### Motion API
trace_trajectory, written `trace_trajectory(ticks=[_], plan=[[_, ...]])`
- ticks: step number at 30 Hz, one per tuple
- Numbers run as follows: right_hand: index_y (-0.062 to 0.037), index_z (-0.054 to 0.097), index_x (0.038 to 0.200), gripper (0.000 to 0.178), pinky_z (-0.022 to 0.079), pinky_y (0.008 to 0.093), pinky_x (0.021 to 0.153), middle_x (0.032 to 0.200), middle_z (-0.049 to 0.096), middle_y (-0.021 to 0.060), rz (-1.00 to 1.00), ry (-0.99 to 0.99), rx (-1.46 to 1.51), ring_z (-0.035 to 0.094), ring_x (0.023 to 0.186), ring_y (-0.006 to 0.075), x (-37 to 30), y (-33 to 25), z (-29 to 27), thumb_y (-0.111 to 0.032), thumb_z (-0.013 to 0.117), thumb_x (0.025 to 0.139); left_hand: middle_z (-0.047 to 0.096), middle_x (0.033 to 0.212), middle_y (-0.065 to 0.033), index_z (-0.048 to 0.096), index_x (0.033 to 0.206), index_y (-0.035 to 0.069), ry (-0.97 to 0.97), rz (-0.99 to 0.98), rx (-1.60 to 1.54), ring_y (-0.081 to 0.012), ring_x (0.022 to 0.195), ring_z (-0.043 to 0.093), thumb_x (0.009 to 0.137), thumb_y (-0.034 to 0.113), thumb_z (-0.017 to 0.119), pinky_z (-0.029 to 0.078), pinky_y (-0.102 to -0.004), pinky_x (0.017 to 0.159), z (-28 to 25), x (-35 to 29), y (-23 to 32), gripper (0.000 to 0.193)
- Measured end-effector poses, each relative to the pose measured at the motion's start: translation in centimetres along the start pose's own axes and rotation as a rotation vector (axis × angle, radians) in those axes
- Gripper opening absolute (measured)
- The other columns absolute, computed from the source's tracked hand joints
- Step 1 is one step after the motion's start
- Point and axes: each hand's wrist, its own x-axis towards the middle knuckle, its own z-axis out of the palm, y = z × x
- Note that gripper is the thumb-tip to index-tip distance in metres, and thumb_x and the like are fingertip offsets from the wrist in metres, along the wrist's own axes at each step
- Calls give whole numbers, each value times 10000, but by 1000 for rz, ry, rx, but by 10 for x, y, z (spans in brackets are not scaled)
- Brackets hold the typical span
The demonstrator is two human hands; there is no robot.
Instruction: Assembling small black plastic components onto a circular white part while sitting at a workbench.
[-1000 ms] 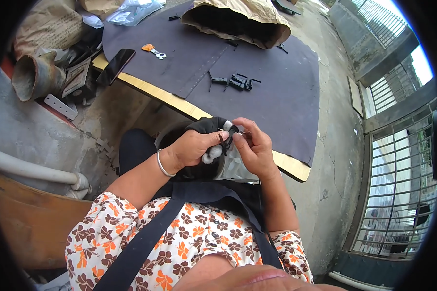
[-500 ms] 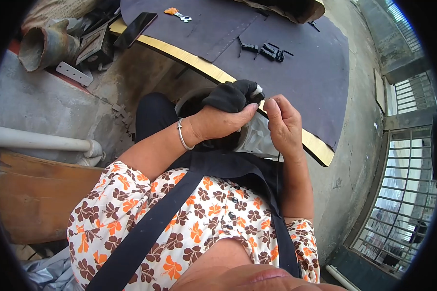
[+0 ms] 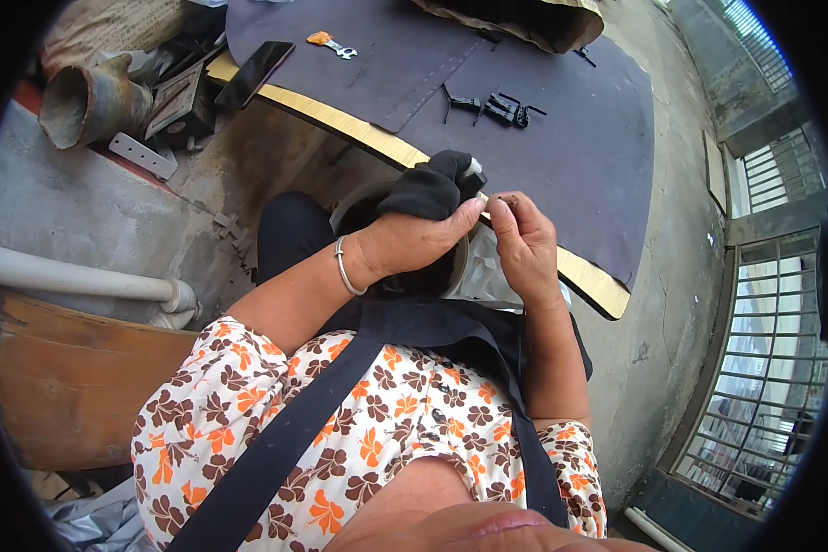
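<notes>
My left hand (image 3: 419,241) is closed, its fingers covered by a black cloth glove (image 3: 421,190) with the thumb bare. A bit of white shows at the covered fingertips. Between thumb and fingers it grips a small black part (image 3: 473,186), mostly hidden. My right hand (image 3: 527,247) is pinched just beside it, thumb against fingers. A tiny dark bit shows at its fingertips, too small to name. Both hands are over the near edge of the table (image 3: 570,184). Farther back on the table lie several small black plastic parts (image 3: 504,109).
An orange-handled wrench (image 3: 333,45) and a black phone (image 3: 256,74) lie on the table's left side. A large brown-edged bag (image 3: 561,32) stands at the back. Under my hands is a bucket (image 3: 340,213). A rusty pipe piece (image 3: 87,103) stands left.
My right hand has moved left, closer to the left hand. The left hand has turned slightly, so more of the black part shows. The whole view has shifted a little.
</notes>
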Motion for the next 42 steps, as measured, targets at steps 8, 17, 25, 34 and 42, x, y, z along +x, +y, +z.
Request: trace_trajectory(ticks=[8,17,25,34,42], plan=[[17,624,888,80,446,224,640,760,636,48,-61,-64,-261,557,695,76,-4,-7,-16,-24,604,824,549,917,-42,420,1178,-12,-56,-348,-323,-40,623,489,915,66,443,417,-179,553,0,-5,-9,275],[-8,549,776,166,354,188,571,678,476,-67,125,-154,-7,404,644,26,1,-13,-13,-128,575,889,559,945,-172,534,935,-59,-165,-175,-227,-266,812,557,828,102,498,450,-317,760,-2,0,7,197],[28,555,795,307,400,235,610,668,507,-44,201,-226,-175,440,648,66,1,0,-4,-231,482,944,580,938,-162,542,962,-33,-209,-73,35,-271,826,559,819,63,514,443,-326,767,-1,-3,5,175],[39,551,769,310,419,357,543,604,539,175,140,-35,-505,478,515,268,32,3,-17,-255,568,864,583,1041,-143,594,1037,39,-387,-72,556,-300,984,547,794,184,603,429,-379,860,-38,-18,-22,283],[-38,579,1011,380,464,394,799,945,635,182,257,232,-1066,597,935,327,122,56,-46,-366,574,820,618,930,-166,616,942,7,-126,87,568,-291,895,579,764,119,590,448,-372,801,-28,-13,-36,212]])
